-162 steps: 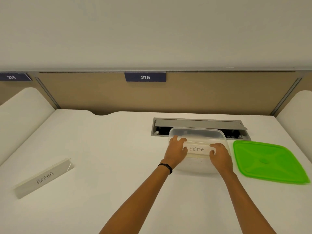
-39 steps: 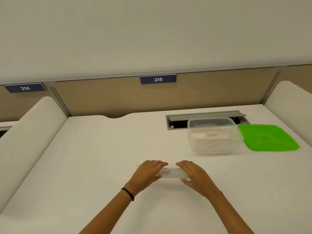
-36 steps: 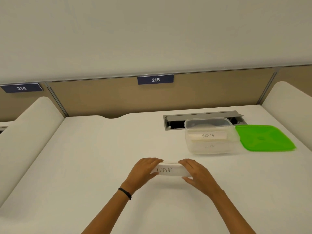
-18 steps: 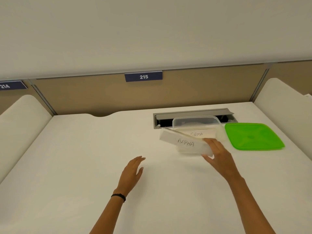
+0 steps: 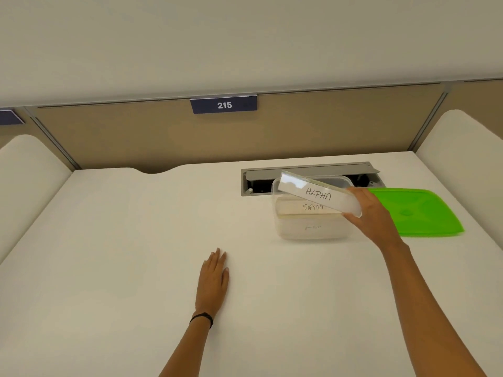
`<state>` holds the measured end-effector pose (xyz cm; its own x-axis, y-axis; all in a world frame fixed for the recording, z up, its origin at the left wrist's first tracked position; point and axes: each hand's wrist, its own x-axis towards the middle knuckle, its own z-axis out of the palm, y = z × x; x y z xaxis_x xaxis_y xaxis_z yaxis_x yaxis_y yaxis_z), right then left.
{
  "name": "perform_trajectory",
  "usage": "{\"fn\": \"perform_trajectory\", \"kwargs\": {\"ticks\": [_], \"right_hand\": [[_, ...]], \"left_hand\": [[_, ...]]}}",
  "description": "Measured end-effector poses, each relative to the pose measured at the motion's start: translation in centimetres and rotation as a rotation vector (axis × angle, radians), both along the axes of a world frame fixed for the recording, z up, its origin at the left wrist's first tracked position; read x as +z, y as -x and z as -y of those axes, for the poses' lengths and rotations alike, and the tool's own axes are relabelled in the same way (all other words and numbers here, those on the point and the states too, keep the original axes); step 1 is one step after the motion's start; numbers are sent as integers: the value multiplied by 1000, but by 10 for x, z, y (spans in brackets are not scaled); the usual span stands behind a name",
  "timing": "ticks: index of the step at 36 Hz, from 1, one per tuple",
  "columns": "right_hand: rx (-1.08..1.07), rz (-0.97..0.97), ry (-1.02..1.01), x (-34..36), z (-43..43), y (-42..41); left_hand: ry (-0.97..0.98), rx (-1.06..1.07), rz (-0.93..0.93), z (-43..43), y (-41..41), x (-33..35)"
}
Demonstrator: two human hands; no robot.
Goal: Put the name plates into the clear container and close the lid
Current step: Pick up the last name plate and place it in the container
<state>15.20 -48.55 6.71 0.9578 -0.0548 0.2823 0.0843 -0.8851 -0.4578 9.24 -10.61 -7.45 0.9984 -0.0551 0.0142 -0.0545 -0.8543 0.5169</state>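
One ALPHA plate [image 5: 318,194] over clear container [image 5: 310,230], right hand [image 5: 373,214] fingers [image 5: 357,192] pinching it, left hand [image 5: 213,278] fingers [image 5: 216,259] straight

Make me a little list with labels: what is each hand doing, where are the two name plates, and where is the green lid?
left hand: open, palm down on or just above the desk, holds nothing
right hand: grips one end of the ALPHA plate
ALPHA plate: tilted, in the air over the container
SIGMA plate: inside the container
container: open, on the desk
lid: off, flat on the desk, right of the container
left to do: ALPHA plate in, lid on
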Motion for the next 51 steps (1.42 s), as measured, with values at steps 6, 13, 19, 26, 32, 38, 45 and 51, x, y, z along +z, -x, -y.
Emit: {"fn": "perform_trajectory", "kwargs": {"ticks": [6, 13, 19, 26, 32, 38, 45, 51], "right_hand": [[59, -60, -74, -15, 6, -21], [185, -187, 92, -15, 20, -48], [255, -253, 163, -18, 21, -67], [244, -277, 210, -26, 20, -80], [228, -341, 241, -38, 16, -84], [216, -354, 206, -47, 16, -89], [215, -395, 148, -53, 19, -94], [187, -362, 140, -60, 19, -96]], "left_hand": [[-67, -7, -9, 2, -9, -3], [-84, 2, -11, 5, -12, -3], [-76, 10, -21, 5, -12, -3], [-96, 5, 8, 5, -13, -3], [-99, 9, -2, 5, -13, -4], [-103, 18, -12, 2, -14, -7], [-114, 13, -3, 3, -15, -9], [-117, 14, 2, 4, -15, -7]]}}
